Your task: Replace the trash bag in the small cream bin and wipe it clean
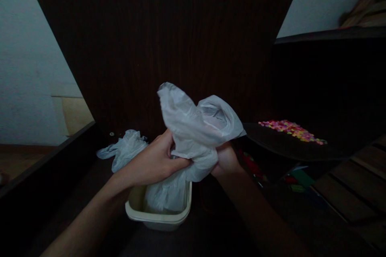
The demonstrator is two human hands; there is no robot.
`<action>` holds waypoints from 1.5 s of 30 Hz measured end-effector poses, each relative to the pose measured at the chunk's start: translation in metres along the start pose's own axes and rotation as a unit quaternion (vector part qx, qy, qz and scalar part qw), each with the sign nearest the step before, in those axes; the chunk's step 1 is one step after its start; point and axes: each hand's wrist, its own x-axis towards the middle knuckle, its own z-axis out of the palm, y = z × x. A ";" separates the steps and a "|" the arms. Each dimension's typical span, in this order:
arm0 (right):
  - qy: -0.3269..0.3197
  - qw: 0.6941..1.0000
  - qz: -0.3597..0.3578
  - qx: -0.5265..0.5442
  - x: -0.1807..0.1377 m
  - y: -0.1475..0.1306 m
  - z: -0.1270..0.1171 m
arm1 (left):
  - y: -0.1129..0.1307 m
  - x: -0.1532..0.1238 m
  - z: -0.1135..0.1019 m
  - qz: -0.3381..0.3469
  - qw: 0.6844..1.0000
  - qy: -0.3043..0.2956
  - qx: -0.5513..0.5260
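A white plastic bag is held up between my hands, its top flaring loosely into two lobes. My left hand grips it from the left, with the thumb laid across the front. From the right, my right hand holds the bag, and most of its fingers are hidden behind the plastic. Below my hands stands a cream rectangular tub. More white plastic lies inside the tub; I cannot tell whether it joins the held bag. Left of the tub lies another crumpled white plastic bag.
A dark wooden panel rises behind my hands. Right of them, a dark rounded shelf bears a heap of small pink and yellow pieces. Red and green items lie beneath it. A dark raised edge runs along the left.
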 end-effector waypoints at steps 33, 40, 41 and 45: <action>-0.362 0.629 -0.268 -0.634 -0.007 -0.040 -0.015 | -0.005 -0.001 -0.011 -0.078 0.997 -0.009 -0.003; -0.262 0.657 -0.265 -0.655 0.007 -0.032 -0.023 | -0.002 0.000 -0.001 0.007 0.998 -0.014 -0.060; -0.244 0.660 -0.266 -0.659 0.007 -0.033 -0.023 | -0.004 0.000 0.000 -0.001 0.997 -0.008 -0.072; -0.183 0.640 -0.282 -0.691 0.010 -0.038 -0.027 | -0.008 0.002 -0.002 -0.045 0.995 0.010 -0.088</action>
